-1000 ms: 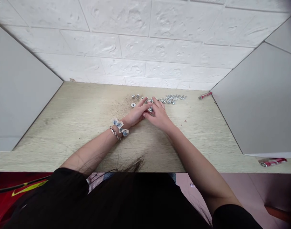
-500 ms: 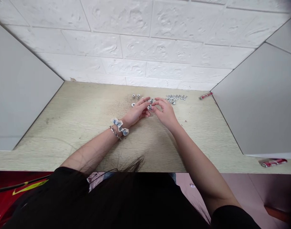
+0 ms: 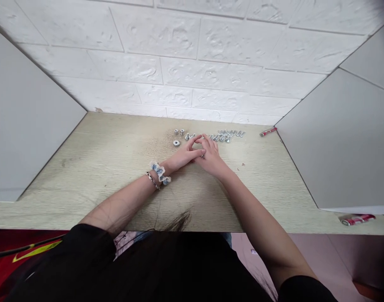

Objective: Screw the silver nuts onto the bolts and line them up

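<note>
My left hand (image 3: pixel 186 157) and my right hand (image 3: pixel 210 158) meet over the tabletop, fingertips touching. Both are closed on a small metal bolt (image 3: pixel 202 155), of which only a shiny bit shows between the fingers. Just beyond the hands runs a row of short bolts with broad round bases (image 3: pixel 221 138), partly hidden by my fingers. Behind it on the right lies a row of plain bolts (image 3: pixel 231 133). Two small nuts (image 3: pixel 179 131) stand left of the rows, and a single round washer (image 3: pixel 176 143) lies flat nearer my left hand.
The pale wooden tabletop (image 3: pixel 110 159) ends at a white brick-patterned wall (image 3: pixel 179 75). Grey panels (image 3: pixel 28 117) close it in on both sides. One red battery (image 3: pixel 268 132) lies by the right panel, another red cylinder (image 3: pixel 358 219) near the front edge. Brown specks dot the wood.
Both hands have drawn slightly toward me and closer together, with the bolt now mostly covered by fingers. The washer and more of the bolt row have come into sight.
</note>
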The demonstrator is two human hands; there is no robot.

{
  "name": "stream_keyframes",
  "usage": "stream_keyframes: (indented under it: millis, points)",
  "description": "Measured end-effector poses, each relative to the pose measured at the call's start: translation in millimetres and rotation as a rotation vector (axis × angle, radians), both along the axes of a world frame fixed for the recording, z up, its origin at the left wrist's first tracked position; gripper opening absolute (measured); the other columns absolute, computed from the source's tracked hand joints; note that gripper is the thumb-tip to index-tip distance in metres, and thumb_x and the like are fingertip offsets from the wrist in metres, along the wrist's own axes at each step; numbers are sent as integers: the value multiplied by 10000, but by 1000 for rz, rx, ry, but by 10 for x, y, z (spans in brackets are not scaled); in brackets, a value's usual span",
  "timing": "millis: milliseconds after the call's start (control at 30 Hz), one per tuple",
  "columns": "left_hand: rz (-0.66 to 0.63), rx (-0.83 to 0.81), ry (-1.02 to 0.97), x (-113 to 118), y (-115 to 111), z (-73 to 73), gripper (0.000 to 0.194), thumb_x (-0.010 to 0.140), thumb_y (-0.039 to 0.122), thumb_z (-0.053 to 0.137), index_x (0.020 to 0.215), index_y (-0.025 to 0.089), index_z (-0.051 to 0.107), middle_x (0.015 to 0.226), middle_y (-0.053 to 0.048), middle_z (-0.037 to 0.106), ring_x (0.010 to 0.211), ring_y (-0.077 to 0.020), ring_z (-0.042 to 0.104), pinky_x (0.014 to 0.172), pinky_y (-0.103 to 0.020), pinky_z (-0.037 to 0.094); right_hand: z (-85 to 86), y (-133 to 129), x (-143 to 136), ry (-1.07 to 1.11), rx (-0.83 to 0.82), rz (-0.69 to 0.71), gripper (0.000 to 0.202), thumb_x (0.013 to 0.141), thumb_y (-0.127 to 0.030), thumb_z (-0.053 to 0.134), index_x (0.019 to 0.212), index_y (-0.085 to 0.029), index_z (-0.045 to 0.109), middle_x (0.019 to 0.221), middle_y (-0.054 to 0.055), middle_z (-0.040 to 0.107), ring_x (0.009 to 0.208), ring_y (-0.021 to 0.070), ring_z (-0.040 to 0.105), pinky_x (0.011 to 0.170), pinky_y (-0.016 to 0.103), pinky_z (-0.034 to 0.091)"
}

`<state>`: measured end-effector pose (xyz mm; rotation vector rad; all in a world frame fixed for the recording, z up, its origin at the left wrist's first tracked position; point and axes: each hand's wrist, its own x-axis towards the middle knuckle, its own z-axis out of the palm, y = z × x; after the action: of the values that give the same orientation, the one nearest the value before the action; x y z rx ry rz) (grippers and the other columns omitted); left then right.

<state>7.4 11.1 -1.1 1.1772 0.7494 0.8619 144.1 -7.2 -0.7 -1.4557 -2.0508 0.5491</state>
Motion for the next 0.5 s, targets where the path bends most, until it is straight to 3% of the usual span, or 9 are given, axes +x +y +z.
stream_keyframes:
  millis: [67, 200, 367, 500]
  points:
    - [9, -14, -5, -12, 17, -10, 714, 743, 240, 671, 1391, 198, 376, 816, -25, 650, 688, -116, 606, 687, -249, 479, 25, -7, -8, 1, -41, 32, 476, 801, -322, 540, 1251, -184, 470, 1472, 153, 309, 1430, 244, 135, 1141, 526, 128]
    - [65, -82, -9, -34, 25, 31, 686, 781, 295, 649, 1397, 201, 363, 688, 7, 600, 559, -84, 548, 513, -188, 400, 52, -17, -3, 8, -96, 49, 584, 786, -439, 579, 1309, -215, 450, 1524, 134, 217, 1436, 278, 96, 1128, 549, 153]
    - [151, -133, -93, -27, 14, 106, 663, 784, 273, 642, 1382, 191, 368, 681, 9, 603, 488, -67, 518, 450, -180, 362, 51, -11, 27, 36, -73, 41, 565, 764, -451, 611, 1278, -243, 500, 1520, 113, 245, 1416, 305, 167, 1097, 559, 233]
    - [193, -121, -108, -16, 15, 109, 660, 795, 278, 633, 1388, 187, 357, 675, 6, 624, 478, -59, 518, 478, -182, 392, 75, 0, 44, 31, -10, 41, 499, 781, -435, 601, 1240, -250, 540, 1493, 110, 310, 1395, 292, 237, 1110, 557, 199]
